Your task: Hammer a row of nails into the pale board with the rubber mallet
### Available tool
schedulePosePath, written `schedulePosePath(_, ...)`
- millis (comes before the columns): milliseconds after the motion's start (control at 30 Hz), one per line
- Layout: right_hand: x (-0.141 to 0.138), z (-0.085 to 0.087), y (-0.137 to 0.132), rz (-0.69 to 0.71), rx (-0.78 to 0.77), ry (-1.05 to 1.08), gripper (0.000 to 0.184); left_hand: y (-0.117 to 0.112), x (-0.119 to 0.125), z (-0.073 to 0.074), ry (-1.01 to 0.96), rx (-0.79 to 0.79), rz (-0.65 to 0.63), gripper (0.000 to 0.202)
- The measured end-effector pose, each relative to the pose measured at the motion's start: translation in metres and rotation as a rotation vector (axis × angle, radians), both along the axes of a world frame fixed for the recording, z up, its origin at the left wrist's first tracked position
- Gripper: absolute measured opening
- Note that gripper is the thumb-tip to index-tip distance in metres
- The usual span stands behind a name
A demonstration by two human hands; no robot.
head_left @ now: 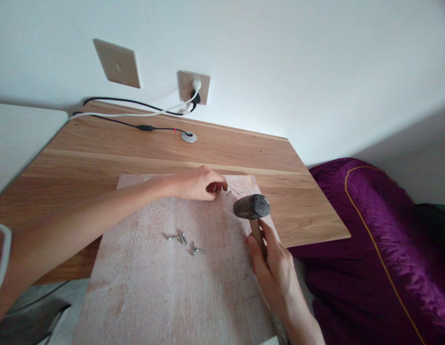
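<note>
View from my head, looking down at the board (143, 287).

My left hand (198, 184) reaches across from the left, fingers curled shut, with the fingertips pinching a small nail (218, 190) against the board's far edge. It is too small to tell whether it stands upright or leans.

My right hand (274, 268) is closed around the wooden handle of a hammer (251, 206), gripping low on the shaft near the board's right edge. The dark head hovers just right of the pinched nail and slightly nearer to me, close to it but apart. The handle's long axis runs from the head back toward me along the board's right edge, so the head's face points left, toward the nail. The left hand is on the nail, and the right hand sits well back from it, behind the head.

Two or three more nails (235, 192) lie between the pinched nail and the hammer head. Loose nails (184, 239) lie scattered on the middle of the board, nearer to me than both hands.

The board rests on a wooden desk (100, 158) and overhangs its near edge. Beyond the board's far edge are a cable grommet (188, 137), black and white cables (136, 115), a wall socket (193, 87) and a blank plate (117, 63). To the board's right lies a purple bedcover (369, 230).
</note>
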State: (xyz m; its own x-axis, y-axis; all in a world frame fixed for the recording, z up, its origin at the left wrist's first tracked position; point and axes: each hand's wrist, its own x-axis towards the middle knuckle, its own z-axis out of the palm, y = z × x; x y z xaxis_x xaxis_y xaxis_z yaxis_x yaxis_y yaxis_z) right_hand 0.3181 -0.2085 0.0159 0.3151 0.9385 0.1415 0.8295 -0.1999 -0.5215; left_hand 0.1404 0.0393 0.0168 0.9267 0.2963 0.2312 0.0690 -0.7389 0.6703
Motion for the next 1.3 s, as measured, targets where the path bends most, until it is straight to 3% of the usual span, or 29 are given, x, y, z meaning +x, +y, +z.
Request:
schedulePosePath(300, 0.003, 0.003, 0.001, 0.033, 0.005, -0.038, 0.046, 0.003, 0.000, -0.016, -0.087, -0.146, 0.067, 0.028)
schedulePosePath(633, -0.015, 0.036, 0.036, 0.115, 0.071, -0.069, 0.046, 0.004, -0.002, -0.017, -0.113, -0.185, 0.058, 0.037)
schedulePosePath(767, -0.022, 0.032, 0.048, 0.191, 0.034, -0.113, 0.044, 0.003, -0.001, -0.015, -0.114, -0.190, 0.065, 0.031)
schedulePosePath(1300, -0.024, 0.028, 0.051, 0.205, 0.060, -0.126, 0.044, 0.001, 0.000, -0.017, -0.137, -0.174, 0.070, 0.036)
